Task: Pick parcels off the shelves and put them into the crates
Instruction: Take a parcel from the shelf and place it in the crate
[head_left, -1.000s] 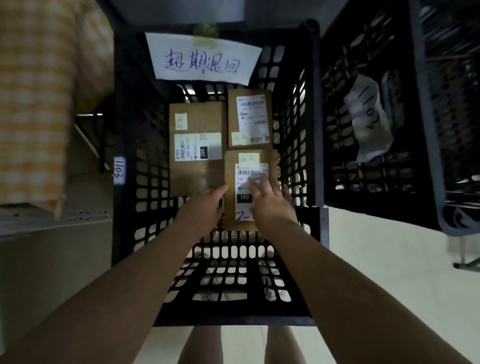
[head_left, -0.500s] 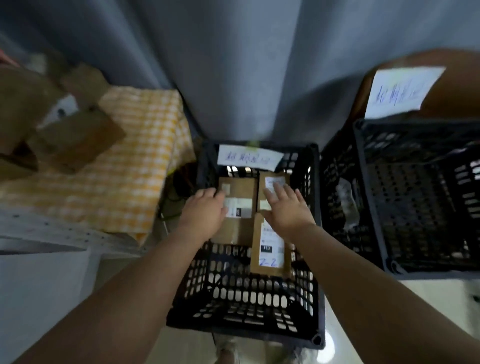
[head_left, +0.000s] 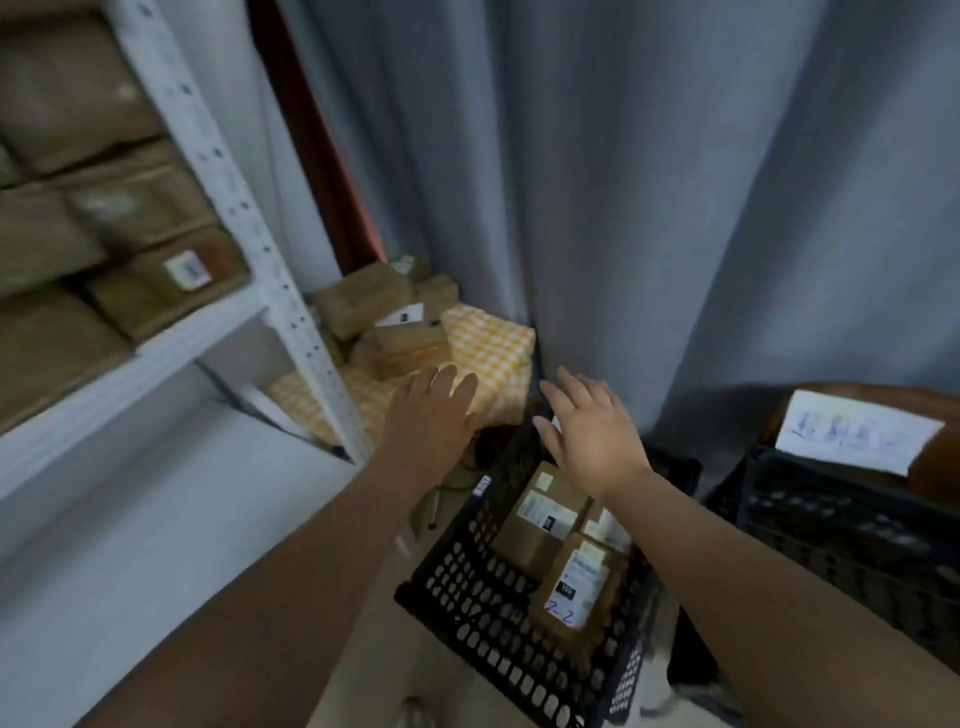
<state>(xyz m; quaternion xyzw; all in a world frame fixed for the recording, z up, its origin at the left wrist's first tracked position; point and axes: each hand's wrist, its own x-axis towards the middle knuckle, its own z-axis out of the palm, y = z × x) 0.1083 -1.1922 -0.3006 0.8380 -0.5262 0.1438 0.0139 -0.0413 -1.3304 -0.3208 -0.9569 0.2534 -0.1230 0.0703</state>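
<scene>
A black perforated crate (head_left: 467, 582) stands on the floor and holds three brown cardboard parcels, the nearest one (head_left: 579, 587) marked "2-2", a larger one (head_left: 540, 514) beside it. My left hand (head_left: 434, 410) hovers with straight fingers over a yellow checked cloth, left of the crate. Above the crate's far end, my right hand (head_left: 592, 426) is spread, holding nothing. More brown parcels (head_left: 379, 312) lie piled on the cloth, and others (head_left: 161, 280) fill the white shelf unit at upper left.
A white metal shelf post (head_left: 270, 270) runs diagonally just left of my left hand. A second black crate (head_left: 841, 530) with a white paper label (head_left: 857, 431) stands at the right. A grey curtain (head_left: 623, 208) hangs behind everything.
Both hands have lifted out of the crate and let go of the "2-2" parcel, which now lies inside. My view has swung up and left toward the shelves.
</scene>
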